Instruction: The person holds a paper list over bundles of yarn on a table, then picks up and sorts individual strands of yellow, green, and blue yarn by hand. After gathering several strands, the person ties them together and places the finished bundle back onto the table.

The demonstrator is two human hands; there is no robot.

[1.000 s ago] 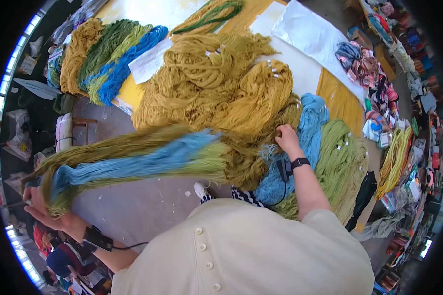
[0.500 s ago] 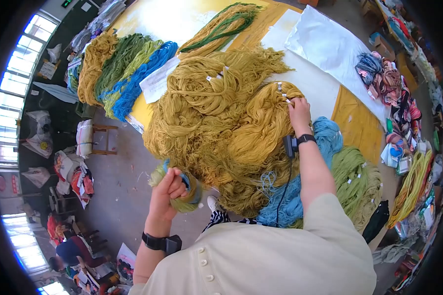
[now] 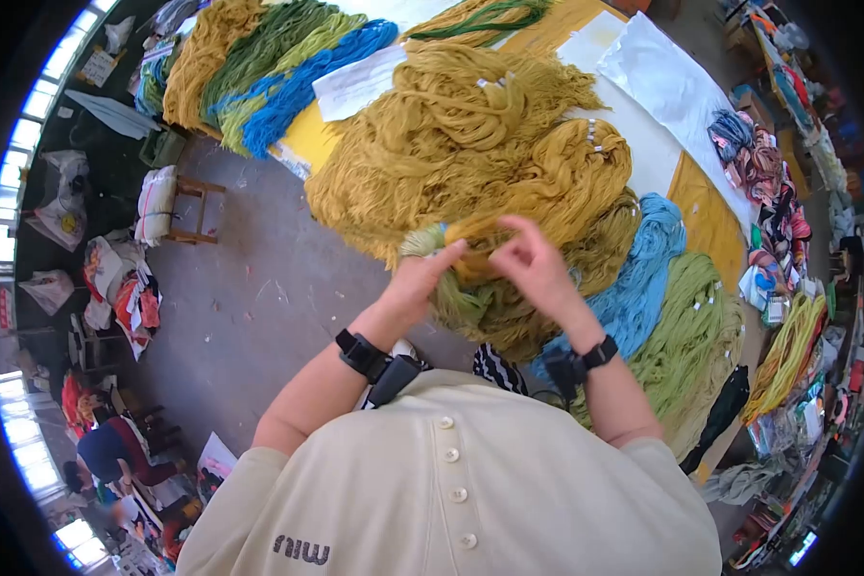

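Note:
In front of my chest my left hand (image 3: 420,280) is closed round a bundle of yarn hanks (image 3: 459,305), green with a pale blue end. A mustard strand of yarn (image 3: 478,233) has joined this bundle and spans the gap to my right hand (image 3: 536,272). The right fingers are curled at that strand, thumb and index close together; the exact grip is partly blurred. Just beyond both hands lies a big heap of mustard yarn (image 3: 403,182) with small white tags (image 3: 593,134) on some hanks.
Light blue yarn (image 3: 648,240) and green yarn (image 3: 677,307) lie to my right. Across the table are blue yarn (image 3: 307,82), green yarn and a paper sheet (image 3: 360,82). A wooden stool (image 3: 197,211) stands on the floor at left; a person (image 3: 115,451) is at lower left.
My right hand has left the tagged hank on the heap and come back toward my left hand with mustard yarn. The left hand has risen rightward with its bundle.

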